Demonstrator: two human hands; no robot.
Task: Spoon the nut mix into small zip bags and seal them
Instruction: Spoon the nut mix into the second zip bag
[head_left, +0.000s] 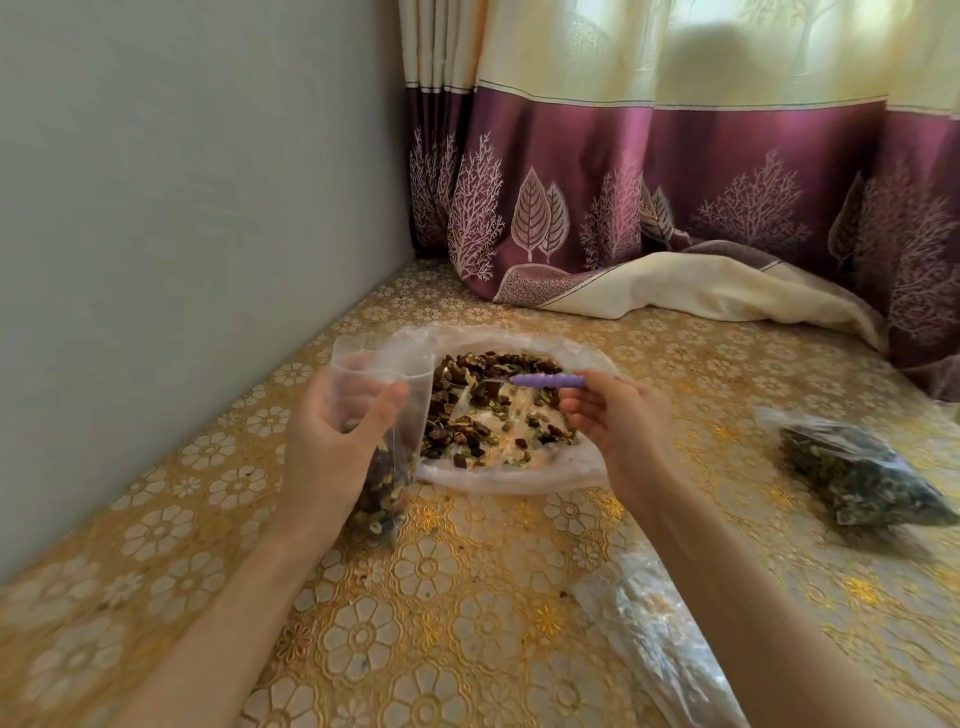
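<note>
My left hand grips a small clear zip bag upright, its mouth open at the top and nut mix filling its lower part. My right hand holds a spoon by its purple handle. The spoon's bowl reaches left into the nut mix, which lies spread on a large clear plastic bag between my hands. A filled zip bag of dark mix lies on the table at the right.
The table has a gold floral cloth. A grey wall runs along the left. A purple and cream curtain hangs behind, its hem bunched on the table. Empty clear bags lie near my right forearm.
</note>
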